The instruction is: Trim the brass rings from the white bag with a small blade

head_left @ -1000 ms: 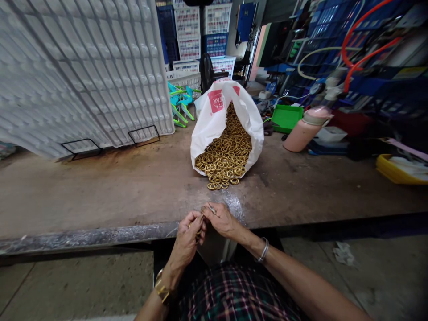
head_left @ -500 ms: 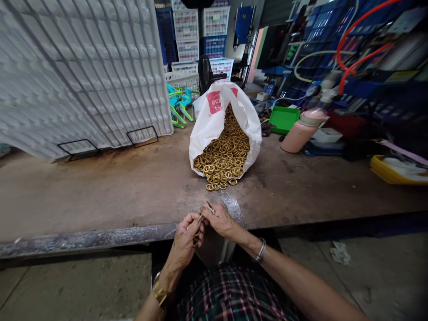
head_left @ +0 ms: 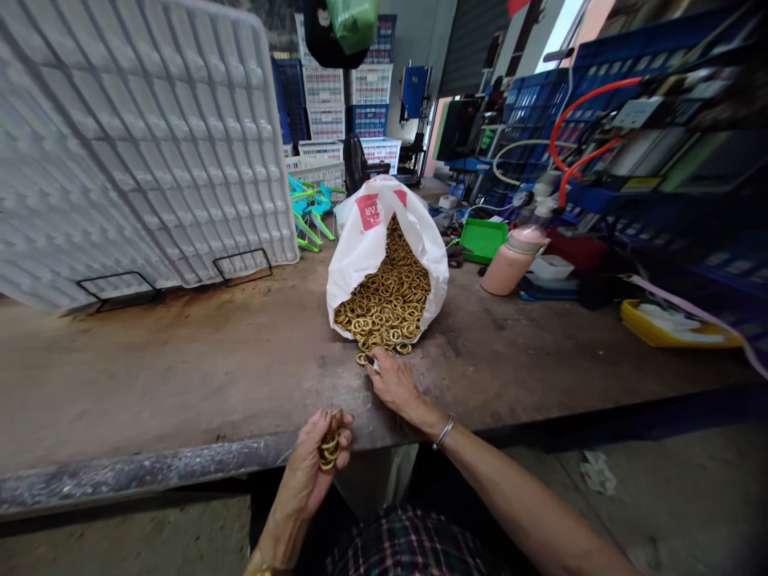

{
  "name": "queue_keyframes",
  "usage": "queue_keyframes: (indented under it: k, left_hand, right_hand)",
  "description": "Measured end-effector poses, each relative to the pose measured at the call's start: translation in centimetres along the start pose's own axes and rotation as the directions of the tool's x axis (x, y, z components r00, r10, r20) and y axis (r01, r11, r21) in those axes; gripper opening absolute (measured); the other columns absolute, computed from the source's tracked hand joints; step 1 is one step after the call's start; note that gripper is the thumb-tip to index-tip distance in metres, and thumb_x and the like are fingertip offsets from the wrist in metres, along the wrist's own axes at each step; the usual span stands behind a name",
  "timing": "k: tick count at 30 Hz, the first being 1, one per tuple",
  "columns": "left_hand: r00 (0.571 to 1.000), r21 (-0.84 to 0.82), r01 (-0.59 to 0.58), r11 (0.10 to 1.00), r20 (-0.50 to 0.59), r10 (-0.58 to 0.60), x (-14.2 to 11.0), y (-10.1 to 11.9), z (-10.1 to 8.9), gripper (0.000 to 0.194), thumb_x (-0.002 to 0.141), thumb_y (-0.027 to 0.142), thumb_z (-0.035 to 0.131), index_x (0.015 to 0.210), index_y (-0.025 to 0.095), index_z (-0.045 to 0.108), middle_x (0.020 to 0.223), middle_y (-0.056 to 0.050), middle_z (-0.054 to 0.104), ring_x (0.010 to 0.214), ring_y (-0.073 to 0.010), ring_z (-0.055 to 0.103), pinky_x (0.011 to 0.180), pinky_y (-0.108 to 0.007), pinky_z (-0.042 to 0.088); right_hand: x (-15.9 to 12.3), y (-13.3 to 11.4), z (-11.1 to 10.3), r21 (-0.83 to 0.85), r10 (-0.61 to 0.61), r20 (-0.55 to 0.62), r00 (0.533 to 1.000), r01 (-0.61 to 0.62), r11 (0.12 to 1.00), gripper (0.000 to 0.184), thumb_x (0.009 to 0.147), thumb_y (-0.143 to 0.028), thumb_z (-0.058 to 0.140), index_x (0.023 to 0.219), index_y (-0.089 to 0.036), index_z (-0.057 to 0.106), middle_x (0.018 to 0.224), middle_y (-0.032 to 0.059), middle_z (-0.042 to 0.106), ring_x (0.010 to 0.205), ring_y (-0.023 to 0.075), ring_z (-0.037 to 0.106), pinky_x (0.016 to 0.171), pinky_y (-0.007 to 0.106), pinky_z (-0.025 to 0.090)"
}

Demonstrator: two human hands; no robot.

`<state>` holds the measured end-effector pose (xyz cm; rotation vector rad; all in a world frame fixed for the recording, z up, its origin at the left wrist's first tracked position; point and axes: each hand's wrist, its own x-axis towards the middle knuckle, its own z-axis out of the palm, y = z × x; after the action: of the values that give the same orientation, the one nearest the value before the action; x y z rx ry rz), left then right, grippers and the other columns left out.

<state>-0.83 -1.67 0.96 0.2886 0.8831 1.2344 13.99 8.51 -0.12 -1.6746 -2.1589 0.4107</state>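
Several gold-coloured metal rings (head_left: 330, 450) lie in the curled fingers of my left hand (head_left: 317, 456), over the table's front edge. My right hand (head_left: 393, 386) is at the heap's near edge, its fingertips by the loose rings (head_left: 403, 349) on the table. A small pointed metal tool (head_left: 373, 363) sticks out between its thumb and fingers; its exact kind is too small to tell. Behind, a white plastic bag (head_left: 354, 272) with red print lies open towards me, full of gold-coloured rings (head_left: 387, 296), some spilling out of its mouth.
White ribbed panels (head_left: 180, 144) lean upright at left on black wire stands (head_left: 243, 264). Teal and green clips (head_left: 310, 212) sit behind the bag. To the right are a green tray (head_left: 483, 240), a pink bottle (head_left: 510, 264) and a yellow tray (head_left: 672, 326).
My hands were together over the table edge and have parted. The right one has moved forward to the loose rings; the left stays near the edge with its rings. The view has tilted up and right.
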Motion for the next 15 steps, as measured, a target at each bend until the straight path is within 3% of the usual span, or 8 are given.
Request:
queue_keyframes:
  k: [4, 9, 12, 15]
  left_hand:
    - [0.998, -0.058, 0.019, 0.998, -0.054, -0.022, 0.16, 0.0, -0.38, 0.026, 0.064, 0.03, 0.074, 0.074, 0.013, 0.058, 0.077, -0.006, 0.063, 0.058, -0.0106, 0.055, 0.04, -0.017, 0.036]
    - [0.999, -0.137, 0.037, 0.99, 0.014, -0.036, 0.35, 0.17, -0.58, 0.024, 0.067, 0.023, 0.071, 0.086, 0.016, 0.059, 0.074, -0.003, 0.061, 0.06, -0.0103, 0.055, 0.043, -0.016, 0.038]
    - [0.999, -0.176, 0.054, 0.983, 0.006, -0.053, 0.56, 0.32, -0.54, 0.024, 0.065, 0.022, 0.071, 0.085, 0.013, 0.06, 0.074, -0.004, 0.06, 0.058, -0.0094, 0.054, 0.041, -0.015, 0.037]
    - [0.998, -0.233, 0.044, 0.971, -0.042, -0.056, 0.86, 0.3, -0.5, 0.021, 0.062, 0.02, 0.073, 0.073, 0.012, 0.057, 0.073, -0.005, 0.06, 0.055, -0.0082, 0.052, 0.037, -0.014, 0.033]
  right_hand:
    - [0.49, 0.0, 0.24, -0.163, 0.04, 0.051, 0.998, -0.031, 0.986, 0.019, 0.084, -0.021, 0.042, 0.101, -0.018, 0.051, 0.087, 0.0079, 0.064, 0.077, 0.0201, 0.059, 0.062, 0.027, 0.032]
    - [0.71, 0.26, 0.58, -0.208, 0.038, 0.071, 0.997, -0.023, 0.978, 0.024, 0.082, -0.016, 0.039, 0.103, -0.017, 0.049, 0.087, 0.0085, 0.063, 0.076, 0.02, 0.058, 0.062, 0.027, 0.031]
    - [0.64, 0.52, 0.46, -0.153, 0.043, 0.059, 0.997, -0.034, 0.988, 0.023, 0.079, -0.013, 0.041, 0.1, -0.016, 0.051, 0.084, 0.0078, 0.063, 0.074, 0.0185, 0.057, 0.062, 0.026, 0.031]
    - [0.13, 0.27, 0.11, 0.059, 0.022, 0.002, 1.0, -0.022, 0.998, 0.018, 0.079, -0.014, 0.04, 0.093, -0.016, 0.053, 0.079, 0.0055, 0.061, 0.07, 0.0159, 0.055, 0.062, 0.025, 0.032]
